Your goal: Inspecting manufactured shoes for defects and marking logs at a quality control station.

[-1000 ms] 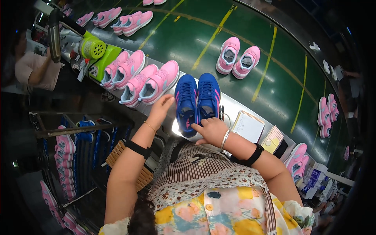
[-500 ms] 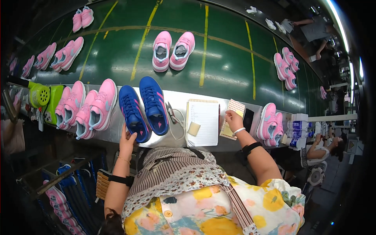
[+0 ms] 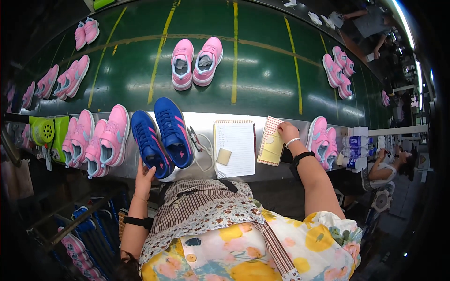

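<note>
A pair of blue sneakers with pink stripes, the left shoe (image 3: 149, 140) and the right shoe (image 3: 173, 133), lies side by side on the metal ledge, toes pointing away from me. My left hand (image 3: 143, 180) is at the heel of the left shoe, thumb and fingers apart, not gripping it. At the right, my right hand (image 3: 288, 133) has its fingers curled together at the upper right edge of a sticker sheet (image 3: 269, 140) with a red pattern and a bare yellow area. What those fingers pinch is too small to tell. A dark phone (image 3: 287, 155) is partly hidden below this hand.
A lined notebook (image 3: 239, 145) bears a small pale block (image 3: 224, 156). Thread snips (image 3: 194, 139) with a white cord lie beside it. Pink sneakers (image 3: 115, 136) stand left, others (image 3: 318, 140) right, and a pair (image 3: 183, 65) sits on the green belt (image 3: 267, 75).
My right hand has shifted to the sheet's upper right edge, and more yellow area shows. My left thumb has come off the blue shoe's heel. The whole view has shifted slightly.
</note>
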`<state>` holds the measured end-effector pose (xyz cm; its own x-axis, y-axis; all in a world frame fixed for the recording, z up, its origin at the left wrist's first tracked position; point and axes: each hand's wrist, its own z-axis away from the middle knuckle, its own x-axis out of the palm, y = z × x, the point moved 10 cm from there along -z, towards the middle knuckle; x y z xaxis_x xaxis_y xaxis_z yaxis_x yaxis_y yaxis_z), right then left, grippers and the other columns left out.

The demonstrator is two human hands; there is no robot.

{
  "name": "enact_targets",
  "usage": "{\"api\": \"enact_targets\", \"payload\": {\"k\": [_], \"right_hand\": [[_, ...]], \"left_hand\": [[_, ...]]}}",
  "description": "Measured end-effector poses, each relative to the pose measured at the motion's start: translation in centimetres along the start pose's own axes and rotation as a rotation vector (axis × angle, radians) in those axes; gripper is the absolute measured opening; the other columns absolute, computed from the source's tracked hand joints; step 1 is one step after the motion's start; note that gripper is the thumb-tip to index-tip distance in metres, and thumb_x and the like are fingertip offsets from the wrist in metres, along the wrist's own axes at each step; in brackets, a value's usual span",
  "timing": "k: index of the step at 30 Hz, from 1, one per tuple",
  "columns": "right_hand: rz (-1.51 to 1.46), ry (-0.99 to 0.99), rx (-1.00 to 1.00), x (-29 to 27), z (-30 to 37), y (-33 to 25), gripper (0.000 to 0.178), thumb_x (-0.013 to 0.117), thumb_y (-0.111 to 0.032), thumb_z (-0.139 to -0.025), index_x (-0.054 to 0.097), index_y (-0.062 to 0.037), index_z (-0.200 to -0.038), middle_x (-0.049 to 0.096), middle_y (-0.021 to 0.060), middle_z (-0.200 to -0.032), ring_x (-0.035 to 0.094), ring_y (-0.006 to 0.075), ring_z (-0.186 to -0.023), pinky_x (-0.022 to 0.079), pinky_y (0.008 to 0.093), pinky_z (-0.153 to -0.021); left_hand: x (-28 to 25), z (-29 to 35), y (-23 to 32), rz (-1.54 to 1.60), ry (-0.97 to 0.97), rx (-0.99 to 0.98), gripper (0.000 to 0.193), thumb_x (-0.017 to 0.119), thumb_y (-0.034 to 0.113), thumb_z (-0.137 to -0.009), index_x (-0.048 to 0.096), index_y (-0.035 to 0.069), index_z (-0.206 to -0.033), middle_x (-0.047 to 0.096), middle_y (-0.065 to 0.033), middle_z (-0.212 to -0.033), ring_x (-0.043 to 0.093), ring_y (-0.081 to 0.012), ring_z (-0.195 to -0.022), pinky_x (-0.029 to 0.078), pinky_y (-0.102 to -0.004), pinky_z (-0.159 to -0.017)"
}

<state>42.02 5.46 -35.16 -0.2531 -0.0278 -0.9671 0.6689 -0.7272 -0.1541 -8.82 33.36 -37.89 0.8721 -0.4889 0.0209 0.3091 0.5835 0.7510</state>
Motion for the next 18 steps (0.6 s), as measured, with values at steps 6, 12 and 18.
{"api": "enact_targets", "payload": {"k": [6, 12, 18], "right_hand": [[0.238, -0.061, -0.177, 1.4, -1.0, -1.1, 0.014, 0.056, -0.022, -0.078, 0.064, -0.0105, -0.079, 0.060, 0.0092, -0.082, 0.061, 0.0280, -0.069, 0.049, 0.0394, -0.062], [0.455, -0.141, -0.407, 3.4, -1.1, -2.5, 0.012, 0.053, -0.017, -0.078, 0.060, -0.0081, -0.077, 0.059, 0.0103, -0.077, 0.062, 0.0265, -0.066, 0.050, 0.0395, -0.059], [0.474, -0.155, -0.377, 3.1, -0.9, -4.0, 0.012, 0.050, -0.012, -0.078, 0.060, -0.0067, -0.081, 0.060, 0.0116, -0.079, 0.061, 0.0276, -0.068, 0.050, 0.0386, -0.060]], "left_hand": [[-0.1, 0.0, 0.1, -0.006, -0.002, -0.031, 0.074, 0.057, 0.009, -0.083, 0.012, 0.014, -0.142, 0.048, -0.0135, -0.119, 0.053, -0.0187, -0.102, 0.046, -0.0290, -0.078], [-0.6, -0.4, 0.0, -0.025, -0.011, -0.006, 0.076, 0.060, 0.014, -0.082, 0.012, 0.012, -0.141, 0.050, -0.0089, -0.115, 0.053, -0.0147, -0.095, 0.045, -0.0262, -0.073], [-1.3, -0.9, -0.4, 0.000, -0.013, 0.001, 0.075, 0.059, 0.014, -0.082, 0.013, 0.012, -0.141, 0.049, -0.0089, -0.117, 0.052, -0.0154, -0.098, 0.044, -0.0262, -0.075]]}}
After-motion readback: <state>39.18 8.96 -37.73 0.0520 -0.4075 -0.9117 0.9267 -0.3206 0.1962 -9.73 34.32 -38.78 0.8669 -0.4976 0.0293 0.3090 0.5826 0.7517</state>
